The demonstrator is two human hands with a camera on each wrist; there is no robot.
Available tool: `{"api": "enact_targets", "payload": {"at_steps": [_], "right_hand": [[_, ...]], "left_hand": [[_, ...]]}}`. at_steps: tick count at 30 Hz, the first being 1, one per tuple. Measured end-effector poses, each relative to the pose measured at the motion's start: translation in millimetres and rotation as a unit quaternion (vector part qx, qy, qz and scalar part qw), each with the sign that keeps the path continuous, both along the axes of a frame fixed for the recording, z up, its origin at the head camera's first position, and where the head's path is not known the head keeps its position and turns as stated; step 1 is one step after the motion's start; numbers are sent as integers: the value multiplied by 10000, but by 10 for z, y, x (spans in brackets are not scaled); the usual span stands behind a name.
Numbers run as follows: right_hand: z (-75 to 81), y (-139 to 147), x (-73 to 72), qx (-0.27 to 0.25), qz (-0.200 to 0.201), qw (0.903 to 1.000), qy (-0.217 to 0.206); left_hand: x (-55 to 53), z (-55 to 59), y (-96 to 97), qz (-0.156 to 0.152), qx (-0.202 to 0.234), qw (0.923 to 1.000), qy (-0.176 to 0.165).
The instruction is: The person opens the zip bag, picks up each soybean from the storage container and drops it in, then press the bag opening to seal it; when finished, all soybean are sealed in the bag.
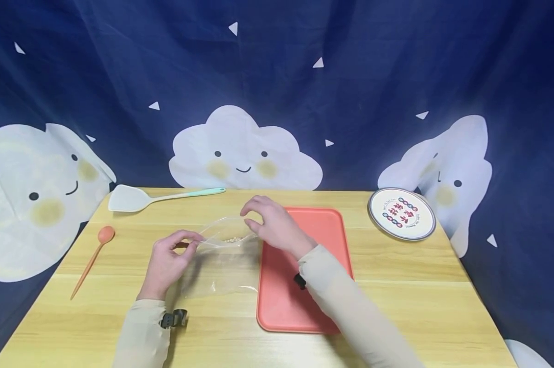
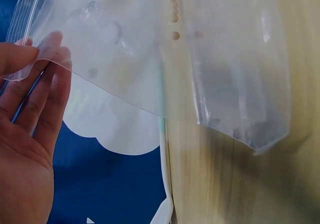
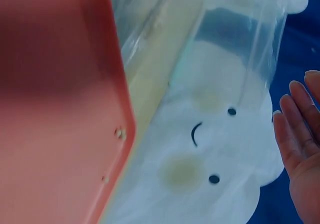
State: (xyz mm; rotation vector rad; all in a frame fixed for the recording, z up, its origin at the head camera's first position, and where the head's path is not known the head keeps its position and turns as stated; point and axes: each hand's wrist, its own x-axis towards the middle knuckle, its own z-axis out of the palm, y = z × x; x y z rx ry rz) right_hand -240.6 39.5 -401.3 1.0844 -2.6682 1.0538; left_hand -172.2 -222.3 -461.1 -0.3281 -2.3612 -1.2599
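My left hand (image 1: 168, 258) pinches a clear zip bag (image 1: 217, 266) at its ridged top edge, between thumb and fingers in the left wrist view. Small round beige pieces like beans or beads (image 1: 233, 239) show through the plastic, several lined up in the left wrist view. My right hand (image 1: 274, 223) hovers by the bag's right end, over the far edge of a coral-red tray (image 1: 304, 301). Its fingers (image 3: 299, 119) are spread loosely and apart from the plastic in the right wrist view. A few pale pieces (image 3: 120, 133) lie in the tray's corner.
A white spatula (image 1: 130, 199) with a mint handle lies along the table's back edge. An orange spoon (image 1: 106, 234) is at the left. Back right, a white plate (image 1: 421, 225) with printed characters sits on the wooden table (image 1: 406, 296). A blue cloud-print curtain (image 1: 277, 61) hangs behind.
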Motion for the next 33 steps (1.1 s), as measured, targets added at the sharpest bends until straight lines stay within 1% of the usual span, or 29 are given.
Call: {"api": "enact_targets", "payload": {"at_steps": [5, 9, 13, 16, 20, 24, 29, 33], "right_hand": [[-20, 193, -67, -414, -297, 9982, -308], [-61, 343, -122, -593, -462, 9959, -509], [-137, 520, -200, -601, -590, 9944, -640], [-220, 650, -291, -558, -712, 9926, -804], [-354, 763, -431, -471, -770, 9898, -1103], [-506, 822, -545, -287, -808, 9884, -1250], [-591, 826, -636, 241, -860, 9872, -1320], [-650, 791, -718, 721, -869, 9859, -1236]], "left_hand": [[2, -13, -4, -25, 19, 10000, -16], [7, -13, -4, -24, 39, 10000, -38], [-2, -17, -1, -10, 8, 10000, -25], [-20, -12, 9, -37, 11, 10000, -23], [-32, -8, 9, -41, 35, 10000, -6], [-28, -15, -5, -32, 4, 10000, 15], [-25, -21, -17, -44, -24, 10000, 33], [-30, -34, -27, -26, -65, 10000, 61]]}}
